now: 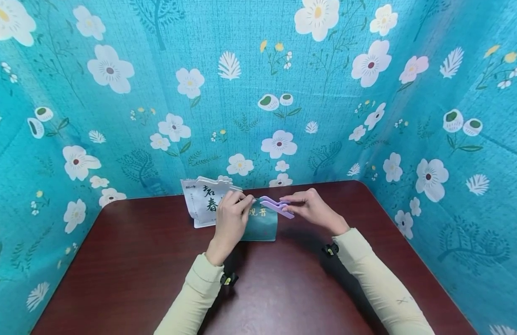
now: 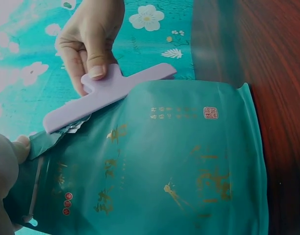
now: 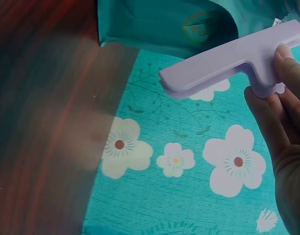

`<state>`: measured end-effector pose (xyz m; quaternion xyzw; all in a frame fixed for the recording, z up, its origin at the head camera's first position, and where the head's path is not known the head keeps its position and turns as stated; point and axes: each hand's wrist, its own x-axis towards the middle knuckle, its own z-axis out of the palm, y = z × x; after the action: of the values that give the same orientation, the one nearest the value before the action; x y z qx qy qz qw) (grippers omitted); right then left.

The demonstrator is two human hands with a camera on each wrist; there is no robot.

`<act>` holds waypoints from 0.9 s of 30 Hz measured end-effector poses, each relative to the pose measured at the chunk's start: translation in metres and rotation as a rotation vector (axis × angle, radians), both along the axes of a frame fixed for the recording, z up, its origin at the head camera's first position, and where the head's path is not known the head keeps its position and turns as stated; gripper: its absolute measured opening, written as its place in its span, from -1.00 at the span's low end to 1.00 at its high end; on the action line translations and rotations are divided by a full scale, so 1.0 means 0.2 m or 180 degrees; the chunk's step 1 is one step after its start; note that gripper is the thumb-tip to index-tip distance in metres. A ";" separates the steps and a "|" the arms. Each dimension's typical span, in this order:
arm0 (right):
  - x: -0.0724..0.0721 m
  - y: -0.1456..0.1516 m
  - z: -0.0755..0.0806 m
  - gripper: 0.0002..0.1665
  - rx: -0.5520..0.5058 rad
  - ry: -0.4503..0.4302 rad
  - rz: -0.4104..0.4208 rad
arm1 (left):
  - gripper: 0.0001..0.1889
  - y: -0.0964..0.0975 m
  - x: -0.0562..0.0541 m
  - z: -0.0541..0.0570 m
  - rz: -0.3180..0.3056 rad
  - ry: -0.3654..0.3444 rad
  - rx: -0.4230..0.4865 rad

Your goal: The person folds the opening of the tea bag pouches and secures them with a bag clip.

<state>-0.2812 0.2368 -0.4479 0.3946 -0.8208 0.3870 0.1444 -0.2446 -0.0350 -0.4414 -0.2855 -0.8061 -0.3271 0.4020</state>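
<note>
A green pouch with gold lettering (image 1: 260, 228) stands upright on the table. At its torn top edge, my left hand (image 1: 232, 216) pinches one corner between thumb and fingers. A lilac bag clip (image 2: 111, 93) is held by its short handle in my right hand (image 1: 314, 208), thumb on one side and fingers on the other. In the left wrist view the clip's long bar overlaps the pouch's torn top. Seen from the right wrist, the two bars of the clip (image 3: 228, 58) lie nearly together at the pouch's edge.
Behind my left hand stands a white pouch with dark green characters (image 1: 190, 197), with a pale clip (image 1: 212, 181) along its top. The dark red-brown table (image 1: 292, 288) reaches back to a turquoise flowered cloth (image 1: 241, 116), which hangs around the back and sides.
</note>
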 end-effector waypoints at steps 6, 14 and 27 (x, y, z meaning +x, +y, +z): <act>-0.01 -0.03 0.05 -0.68 0.0208 0.0141 0.0099 | -0.92 0.00 0.00 0.00 0.0012 0.0064 -0.0004; -0.02 -0.04 0.07 -0.66 0.0305 0.0216 0.0127 | -0.93 0.00 -0.01 -0.01 0.0021 0.0044 -0.0044; 0.00 -0.05 0.08 -0.63 0.0291 0.0001 0.0004 | -0.89 -0.02 0.00 0.01 0.0234 0.0074 -0.0113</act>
<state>-0.2812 0.2260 -0.4309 0.4013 -0.8373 0.3491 0.1261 -0.2451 -0.0384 -0.4403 -0.2665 -0.8170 -0.2945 0.4180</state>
